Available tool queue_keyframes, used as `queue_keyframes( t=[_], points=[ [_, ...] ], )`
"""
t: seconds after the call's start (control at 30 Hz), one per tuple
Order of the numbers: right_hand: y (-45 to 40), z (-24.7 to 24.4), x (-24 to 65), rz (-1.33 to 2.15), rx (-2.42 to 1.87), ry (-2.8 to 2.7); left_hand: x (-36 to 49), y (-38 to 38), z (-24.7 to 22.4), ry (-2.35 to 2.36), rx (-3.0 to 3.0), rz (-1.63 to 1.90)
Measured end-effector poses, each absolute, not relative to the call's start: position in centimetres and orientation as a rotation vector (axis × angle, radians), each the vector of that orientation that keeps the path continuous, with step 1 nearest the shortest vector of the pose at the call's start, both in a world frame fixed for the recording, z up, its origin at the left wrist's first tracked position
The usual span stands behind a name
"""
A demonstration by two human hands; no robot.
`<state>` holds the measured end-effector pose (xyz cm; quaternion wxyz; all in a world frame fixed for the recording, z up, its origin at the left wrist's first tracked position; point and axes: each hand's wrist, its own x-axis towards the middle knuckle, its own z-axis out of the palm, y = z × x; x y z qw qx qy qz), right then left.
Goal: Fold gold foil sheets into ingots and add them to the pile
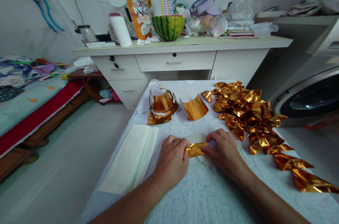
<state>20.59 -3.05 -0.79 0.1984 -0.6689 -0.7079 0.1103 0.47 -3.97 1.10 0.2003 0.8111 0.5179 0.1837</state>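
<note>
Between my hands lies a small piece of gold foil paper (197, 150), partly folded, its pale backing showing along the far side. My left hand (173, 151) is closed on its left end, where the foil looks pinched. With thumb and fingers, my right hand (224, 144) grips the right end. Beyond them a curled gold sheet (195, 108) rests on the cloth, beside a stack of curved gold sheets (162, 106). To the right spreads a heap of folded gold foil pieces (246, 107). A pale paper sheet (129, 160) lies left of my left hand.
The cloth-covered table (212, 195) stands before a white desk (174, 60). On the desk are a half watermelon (167, 26), an orange snack pouch (139, 12) and a paper roll (121, 30). A washing machine (312, 76) is at right, a bed (34, 93) at left.
</note>
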Motion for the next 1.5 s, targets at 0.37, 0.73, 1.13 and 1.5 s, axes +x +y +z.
queue_keyframes(
  t=[0.37, 0.73, 1.13, 1.5],
  points=[
    [-3.1, -0.8, 20.2, 0.259, -1.884, -1.954, 0.4, -4.1, 0.7, 1.403, 2.286, 0.54],
    [-2.9, -0.4, 20.0, 0.392, -1.877, -1.92, 0.6, -4.3, 0.4, 1.383, 2.498, 0.493],
    [-3.0, 0.1, 19.9, 0.593, -1.766, -1.838, 0.7, -4.1, -0.1, 1.291, 2.565, 0.413],
    [-3.1, -0.4, 20.4, 0.633, -1.652, -1.857, 0.7, -4.0, -0.2, 1.286, 2.568, 0.409]
  ],
)
